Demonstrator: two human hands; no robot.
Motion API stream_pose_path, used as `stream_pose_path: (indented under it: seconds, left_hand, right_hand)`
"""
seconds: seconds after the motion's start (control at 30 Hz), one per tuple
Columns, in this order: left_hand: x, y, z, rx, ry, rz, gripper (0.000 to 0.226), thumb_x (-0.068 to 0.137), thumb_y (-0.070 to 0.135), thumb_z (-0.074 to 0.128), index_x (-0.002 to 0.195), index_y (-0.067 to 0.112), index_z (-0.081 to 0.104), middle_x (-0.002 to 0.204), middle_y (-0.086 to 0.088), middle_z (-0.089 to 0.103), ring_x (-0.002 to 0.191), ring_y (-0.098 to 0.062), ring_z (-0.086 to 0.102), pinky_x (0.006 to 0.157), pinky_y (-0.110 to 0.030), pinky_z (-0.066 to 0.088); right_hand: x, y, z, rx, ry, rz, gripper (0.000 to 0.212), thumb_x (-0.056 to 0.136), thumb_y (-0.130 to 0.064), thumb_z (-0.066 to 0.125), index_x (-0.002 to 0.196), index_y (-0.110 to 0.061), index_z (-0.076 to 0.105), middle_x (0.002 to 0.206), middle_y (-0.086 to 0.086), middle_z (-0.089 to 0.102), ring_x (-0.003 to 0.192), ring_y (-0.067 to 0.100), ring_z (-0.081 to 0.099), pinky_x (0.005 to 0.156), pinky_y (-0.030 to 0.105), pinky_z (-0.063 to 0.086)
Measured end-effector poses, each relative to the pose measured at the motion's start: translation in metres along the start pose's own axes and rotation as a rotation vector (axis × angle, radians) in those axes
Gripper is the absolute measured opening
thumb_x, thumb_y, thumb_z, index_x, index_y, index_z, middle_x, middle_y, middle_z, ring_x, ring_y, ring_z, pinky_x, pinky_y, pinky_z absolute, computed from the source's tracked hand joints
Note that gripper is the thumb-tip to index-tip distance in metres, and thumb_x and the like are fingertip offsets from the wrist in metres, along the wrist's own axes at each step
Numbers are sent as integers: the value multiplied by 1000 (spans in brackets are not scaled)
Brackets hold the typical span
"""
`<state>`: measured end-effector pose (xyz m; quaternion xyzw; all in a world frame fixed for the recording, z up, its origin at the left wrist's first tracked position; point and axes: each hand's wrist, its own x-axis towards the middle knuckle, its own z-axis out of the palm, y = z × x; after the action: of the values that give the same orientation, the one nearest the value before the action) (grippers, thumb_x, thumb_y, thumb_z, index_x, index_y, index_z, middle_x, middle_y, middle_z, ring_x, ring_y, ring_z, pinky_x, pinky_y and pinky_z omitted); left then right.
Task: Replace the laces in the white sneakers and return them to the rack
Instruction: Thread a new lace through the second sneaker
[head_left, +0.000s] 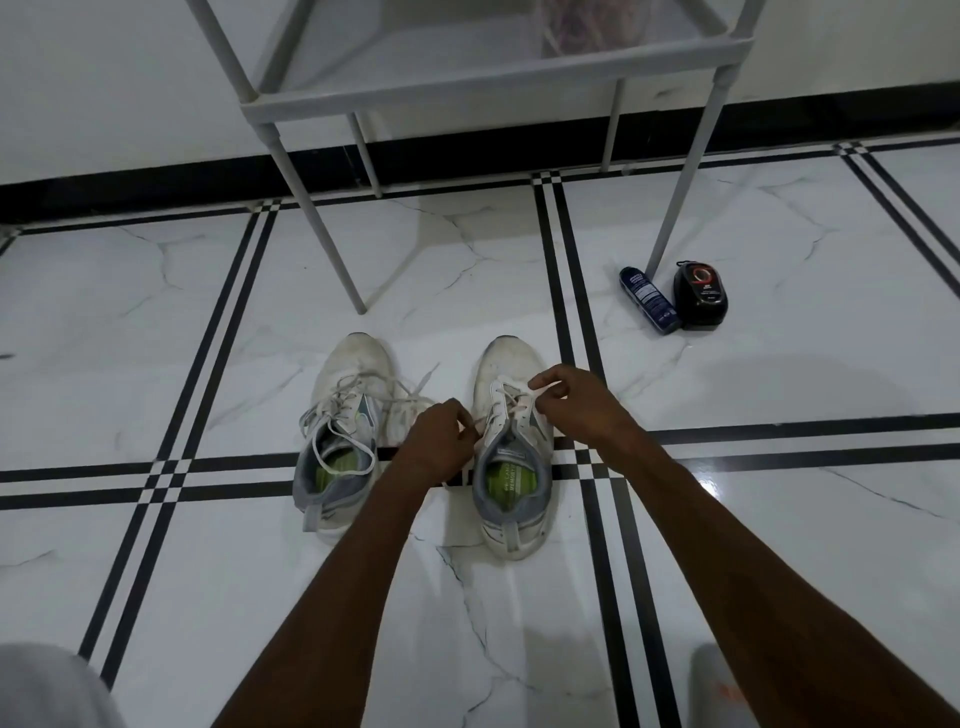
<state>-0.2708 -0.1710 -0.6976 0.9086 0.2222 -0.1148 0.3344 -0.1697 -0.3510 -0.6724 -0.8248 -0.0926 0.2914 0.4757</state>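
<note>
Lacing the right sneaker (511, 441) at frame centre.
Lace (511, 402) ends are pinched by left hand (441, 436) and right hand (574, 397) fingers; even tension is best kept before the rack (498, 78), upper frame, is used.

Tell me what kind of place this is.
Probably a home entryway or shoe corner: a grey shoe rack stands on the marble-tile floor, with shoe-care bottles by its leg.

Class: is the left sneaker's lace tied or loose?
Loose. The left sneaker's lace sprawls untied, one end on the floor, one loop inside the shoe.
</note>
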Motion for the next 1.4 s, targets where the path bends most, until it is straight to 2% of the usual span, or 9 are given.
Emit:
stream_pose_path:
  seconds: [0.17, 0.37, 0.53, 0.63, 0.73, 0.93, 1.13, 1.3, 1.4]
  left_hand:
    - [-2, 5, -24, -185, 33, -69, 32, 95, 51, 51, 70, 35, 64, 99, -7, 56, 112, -35, 53, 101, -44, 42]
    - [-12, 7, -70, -437, 204, 8, 41, 97, 42, 46, 68, 17, 58, 73, -7, 61, 73, -17, 54, 76, -36, 40]
    - [-21, -12, -98, -414, 336, -37, 37, 95, 45, 45, 65, 25, 53, 70, 5, 58, 79, -23, 56, 87, -43, 40]
    - [-23, -5, -91, -226, 274, -27, 40, 93, 52, 46, 75, 21, 63, 77, 3, 67, 87, -25, 62, 94, -47, 41]
    - [-22, 5, -79, -204, 215, 9, 39, 100, 45, 48, 78, 18, 66, 75, 2, 69, 79, -22, 62, 84, -44, 46]
    - [-28, -10, -83, -253, 232, -29, 40, 99, 44, 48, 69, 23, 60, 73, 1, 65, 71, -16, 57, 78, -37, 43]
    - [-21, -5, -81, -216, 240, 4, 41, 100, 48, 45, 71, 24, 62, 71, 5, 65, 71, -13, 60, 77, -38, 45]
    - [-24, -10, -80, -200, 253, -24, 41, 101, 46, 47, 69, 25, 60, 63, 9, 58, 64, -9, 55, 73, -35, 42]
    - [-25, -13, -82, -181, 254, -33, 40, 102, 44, 47, 70, 23, 60, 65, 7, 59, 65, -9, 54, 76, -36, 41]
  right_hand:
    - [8, -17, 14, -155, -58, -195, 24, 97, -23, 62, 120, -20, 67, 91, -4, 66, 75, 9, 64, 65, 20, 49]
    - [23, -46, 31, -243, -313, -231, 16, 96, -22, 62, 97, -16, 77, 74, -1, 73, 68, 12, 67, 67, 26, 55]
    - [36, -37, 30, -125, 156, -114, 19, 94, -6, 56, 105, -7, 72, 99, 13, 75, 83, 24, 71, 79, 36, 59]
    - [23, -49, 37, -21, -206, -189, 47, 97, -21, 63, 141, -26, 47, 86, 6, 75, 63, 5, 62, 61, 21, 50]
    - [12, -68, 47, -148, -437, -281, 24, 99, -17, 59, 122, -17, 66, 77, 6, 73, 56, 2, 57, 56, 16, 46]
    - [45, -59, 37, 8, 268, -136, 34, 89, 3, 56, 118, -9, 68, 101, 11, 73, 84, 17, 69, 70, 22, 55]
    - [23, -79, 50, -216, -398, -276, 24, 99, -17, 59, 122, -14, 64, 87, 6, 77, 53, 6, 57, 48, 14, 44]
    - [40, -58, 45, 19, 186, -183, 36, 90, 5, 53, 118, -9, 70, 100, 17, 74, 70, 8, 68, 67, 25, 58]
    - [36, -58, 36, -11, -25, -190, 63, 92, -5, 63, 149, -23, 40, 99, 8, 75, 61, 3, 61, 52, 14, 49]
